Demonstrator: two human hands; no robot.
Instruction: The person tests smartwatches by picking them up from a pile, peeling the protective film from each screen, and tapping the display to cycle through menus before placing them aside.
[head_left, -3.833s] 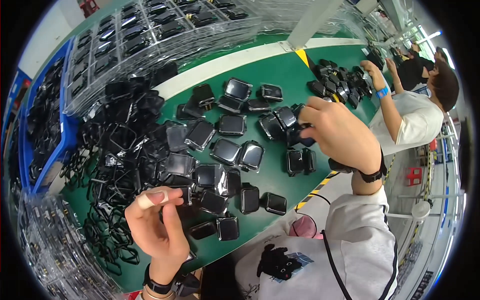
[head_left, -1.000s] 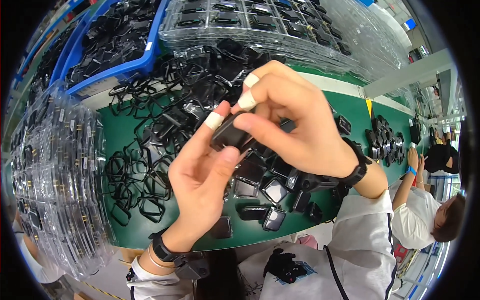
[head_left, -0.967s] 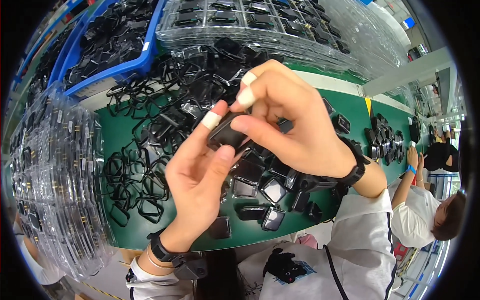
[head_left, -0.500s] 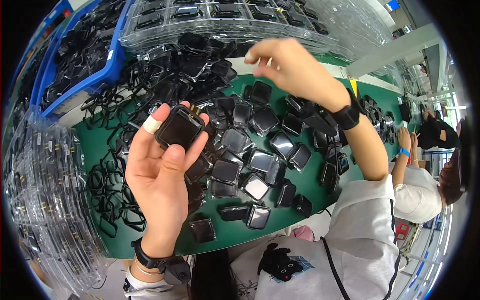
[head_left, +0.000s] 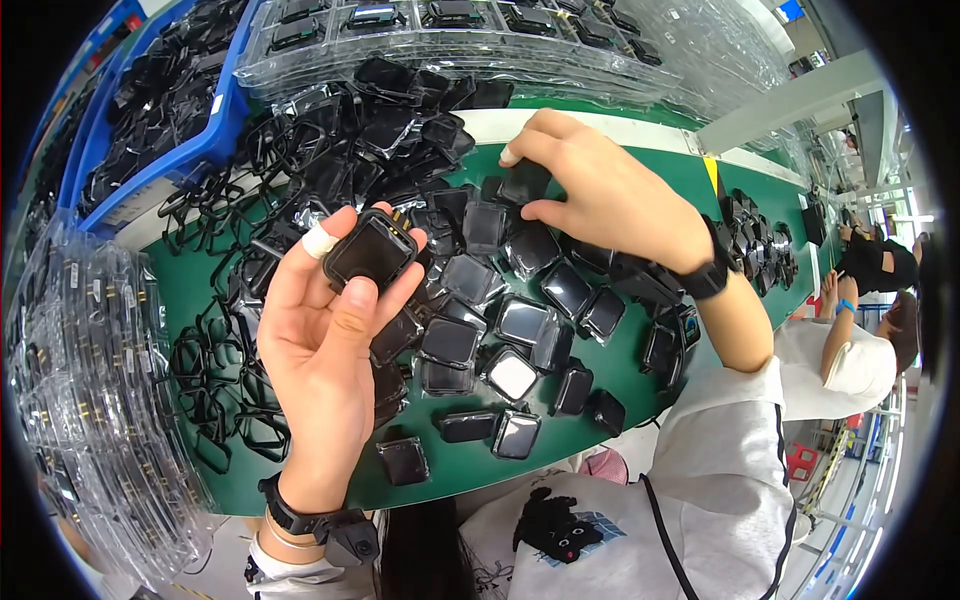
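My left hand (head_left: 325, 340) holds a square black watch body (head_left: 371, 252) with a dark screen and gold contact pins at its upper corner. The thumb presses its lower edge and the fingers support it from behind; one finger has a white wrap. Farther right, my right hand (head_left: 610, 190) is over the green table, its index finger and thumb at the edges of a black square watch piece (head_left: 525, 184). Beneath and between the hands lie many loose watch pieces (head_left: 450, 341), several in clear film.
A blue bin (head_left: 222, 140) of black parts stands at the far left. Clear trays (head_left: 450, 60) of watch pieces are stacked at the back, and more trays (head_left: 95, 400) at the left edge. Black frames (head_left: 205, 400) lie on the green table (head_left: 330, 492). Another person (head_left: 840, 370) sits at the right.
My right hand has come down onto the black square watch piece. My left hand has shifted slightly right with its watch body, which is tilted a little differently.
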